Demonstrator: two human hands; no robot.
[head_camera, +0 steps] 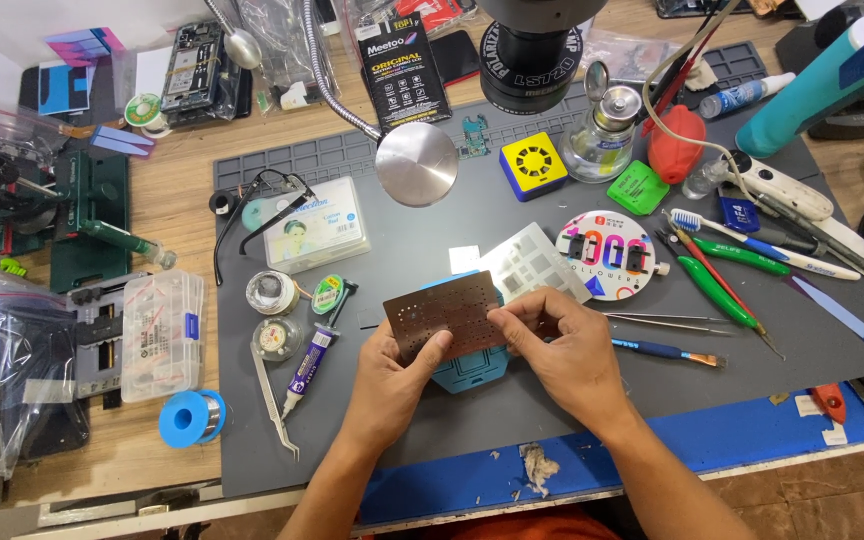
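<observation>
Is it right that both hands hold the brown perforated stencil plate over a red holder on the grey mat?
Not quite. The head view shows the left hand and right hand holding the brown perforated stencil plate over a blue holder, not a red one, on the grey mat.

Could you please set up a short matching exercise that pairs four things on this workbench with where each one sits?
Things:
1. Perforated metal stencil
2. Blue solder spool
3. Yellow square block
4. Syringe tube

Places:
A. On the grey mat, just left of the left hand
B. Near the mat's far edge, below the dark lens
C. Held between both hands, with the right hand at its right edge
D. On the wooden bench to the left, off the mat

Pairs: 1-C, 2-D, 3-B, 4-A
</observation>
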